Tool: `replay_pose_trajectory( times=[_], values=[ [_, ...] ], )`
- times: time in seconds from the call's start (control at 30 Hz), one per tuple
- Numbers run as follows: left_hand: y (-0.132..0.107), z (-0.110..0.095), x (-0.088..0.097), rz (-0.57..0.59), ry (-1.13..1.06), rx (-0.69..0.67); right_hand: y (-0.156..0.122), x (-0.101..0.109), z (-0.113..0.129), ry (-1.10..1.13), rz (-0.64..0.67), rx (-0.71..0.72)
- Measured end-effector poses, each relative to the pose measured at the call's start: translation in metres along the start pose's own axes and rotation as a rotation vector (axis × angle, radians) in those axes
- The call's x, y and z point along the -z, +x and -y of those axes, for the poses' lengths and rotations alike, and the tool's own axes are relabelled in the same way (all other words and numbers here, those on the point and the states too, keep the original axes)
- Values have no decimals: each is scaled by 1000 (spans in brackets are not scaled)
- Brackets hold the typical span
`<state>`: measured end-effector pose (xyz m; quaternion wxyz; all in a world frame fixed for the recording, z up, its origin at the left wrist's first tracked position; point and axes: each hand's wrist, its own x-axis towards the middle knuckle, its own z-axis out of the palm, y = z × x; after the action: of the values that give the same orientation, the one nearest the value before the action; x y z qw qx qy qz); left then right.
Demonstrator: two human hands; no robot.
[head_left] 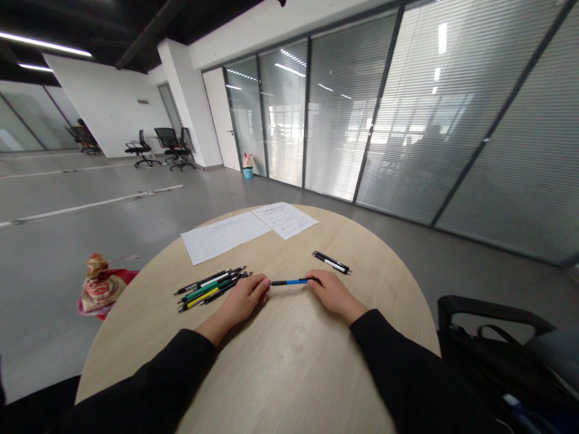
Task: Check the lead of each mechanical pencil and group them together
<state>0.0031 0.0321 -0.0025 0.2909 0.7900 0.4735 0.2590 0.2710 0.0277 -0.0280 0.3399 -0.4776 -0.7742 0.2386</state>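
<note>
A round table point(289, 367) with a pale wood-grain top fills the lower middle of the view, standing on a polished grey floor point(85, 247) marked with long white lines. To the right, a glass partition point(344, 108) with slatted blinds runs along the room, and a white door point(221, 117) stands at its far end beside a small blue bin point(247, 173). Black office chairs point(169, 147) stand by a white wall in the distance. A red patterned bag point(102, 286) sits off the table's left edge, and a black chair back point(493, 319) shows at lower right.

Two printed sheets point(284, 220) lie side by side at the table's far edge. Nearer, a loose bundle of pens point(212, 289) with green, yellow and white barrels lies just beside the left hand point(239, 299). Two black-and-white pens point(332, 262) lie beyond the right hand point(332, 295). Both hands, in black sleeves point(407, 380), reach toward each other and stay apart, pinching opposite ends of a blue pen point(289, 282) that lies level between them, above the tabletop.
</note>
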Motion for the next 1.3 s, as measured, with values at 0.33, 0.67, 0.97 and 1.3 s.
replay_pose_trajectory(
  times=[0.33,0.67,0.97,1.3],
  values=[
    [1,5,-3,-14,-132,-21,0,-1,-1,21,-10,-12],
    [2,15,-5,-77,-167,-84,-1,0,0,44,-16,-39],
    [3,11,-4,-70,-227,-39,0,-1,-3,46,-9,-41],
    [4,11,-3,-122,-146,-19,0,-2,-5,61,-33,-47]
  ],
)
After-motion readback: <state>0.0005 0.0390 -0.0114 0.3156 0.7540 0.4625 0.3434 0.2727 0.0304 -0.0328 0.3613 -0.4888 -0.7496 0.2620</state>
